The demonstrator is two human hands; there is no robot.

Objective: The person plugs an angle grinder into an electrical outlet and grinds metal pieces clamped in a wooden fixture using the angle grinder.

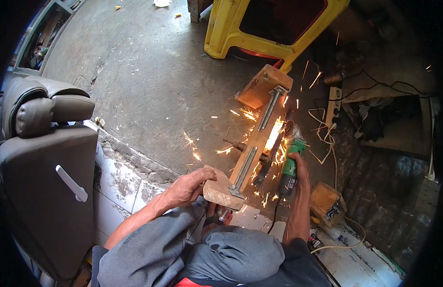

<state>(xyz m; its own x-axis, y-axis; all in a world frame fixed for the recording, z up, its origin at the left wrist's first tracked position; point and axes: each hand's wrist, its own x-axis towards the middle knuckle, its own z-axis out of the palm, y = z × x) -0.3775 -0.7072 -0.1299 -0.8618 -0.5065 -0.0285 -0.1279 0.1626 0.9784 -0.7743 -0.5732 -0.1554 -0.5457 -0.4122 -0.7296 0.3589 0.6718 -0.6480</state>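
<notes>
My right hand (300, 168) is wrapped round a green and black angle grinder (289, 173), whose head points away from me. Bright sparks (275, 135) spray out along the right side of a wooden frame, and its disc is hard to make out in the glare. My left hand (191, 185) grips the near wooden block (222, 190) of that frame. A narrow wooden bar (248, 152) runs from this block to a far wooden block (267, 87). Metal rods (267, 112) lie along the bar, and a rusty screw clamp (235, 144) sticks out on its left.
A yellow plastic stool (224, 36) stands beyond the far block. At left is a grey vehicle seat (47, 177) beside a broken tiled step (117, 179). A power strip (333, 106) with tangled white cable lies at right, near a wooden block (327, 203).
</notes>
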